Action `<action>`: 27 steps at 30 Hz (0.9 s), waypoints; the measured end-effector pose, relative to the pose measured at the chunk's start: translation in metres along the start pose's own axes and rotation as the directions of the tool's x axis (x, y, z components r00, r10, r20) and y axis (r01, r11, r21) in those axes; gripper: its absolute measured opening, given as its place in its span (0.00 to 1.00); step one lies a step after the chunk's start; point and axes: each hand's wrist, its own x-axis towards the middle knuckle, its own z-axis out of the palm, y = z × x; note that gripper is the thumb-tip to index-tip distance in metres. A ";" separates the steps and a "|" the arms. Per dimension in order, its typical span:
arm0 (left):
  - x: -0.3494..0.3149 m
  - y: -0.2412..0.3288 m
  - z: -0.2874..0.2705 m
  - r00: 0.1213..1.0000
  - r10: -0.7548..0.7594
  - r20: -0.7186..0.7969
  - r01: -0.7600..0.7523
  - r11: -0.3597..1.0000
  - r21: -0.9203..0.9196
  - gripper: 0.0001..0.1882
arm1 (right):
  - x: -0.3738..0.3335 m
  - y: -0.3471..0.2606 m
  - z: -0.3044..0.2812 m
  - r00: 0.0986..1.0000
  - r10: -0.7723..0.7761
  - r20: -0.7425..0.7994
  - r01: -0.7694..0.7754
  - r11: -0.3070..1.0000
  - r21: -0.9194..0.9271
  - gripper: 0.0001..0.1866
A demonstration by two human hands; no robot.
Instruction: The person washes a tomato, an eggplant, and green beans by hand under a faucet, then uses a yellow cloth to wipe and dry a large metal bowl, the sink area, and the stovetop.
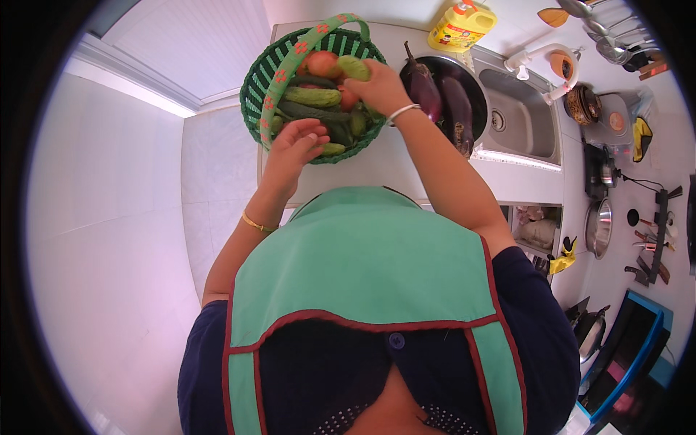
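A green woven basket with a flower-patterned handle stands on the counter in front of me. Inside lie red tomatoes, a light green cucumber, a darker cucumber and other green vegetables. Over the basket's right side, my right hand is closed on a short pale green cucumber; part of it is hidden by the fingers. At the near left rim, my left hand is open, its fingers apart and holding nothing. Whether it touches the vegetables beneath, I cannot tell.
Right of the basket, a dark bowl holds purple eggplants. Beyond it is a metal sink with a white faucet. A yellow pump bottle stands behind the bowl. Knives and utensils hang on the right wall.
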 end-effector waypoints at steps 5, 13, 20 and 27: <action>-0.003 0.001 0.003 0.998 -0.017 0.067 0.009 0.992 0.125 0.12 | 0.008 0.004 0.055 0.885 -0.274 0.377 0.445 0.739 -0.506 0.19; -0.017 -0.004 -0.010 0.999 -0.029 0.038 0.024 0.992 0.123 0.10 | -0.017 0.015 0.069 0.909 -0.398 0.124 0.402 0.757 -0.515 0.19; -0.012 -0.003 -0.009 0.994 0.094 -0.053 -0.083 0.979 0.184 0.08 | -0.004 -0.023 0.061 0.796 -0.477 0.372 0.508 0.861 0.018 0.19; -0.011 -0.012 -0.010 0.994 0.113 -0.008 -0.105 0.944 0.312 0.09 | 0.028 0.019 0.044 0.927 -0.310 0.211 0.358 0.900 -0.248 0.23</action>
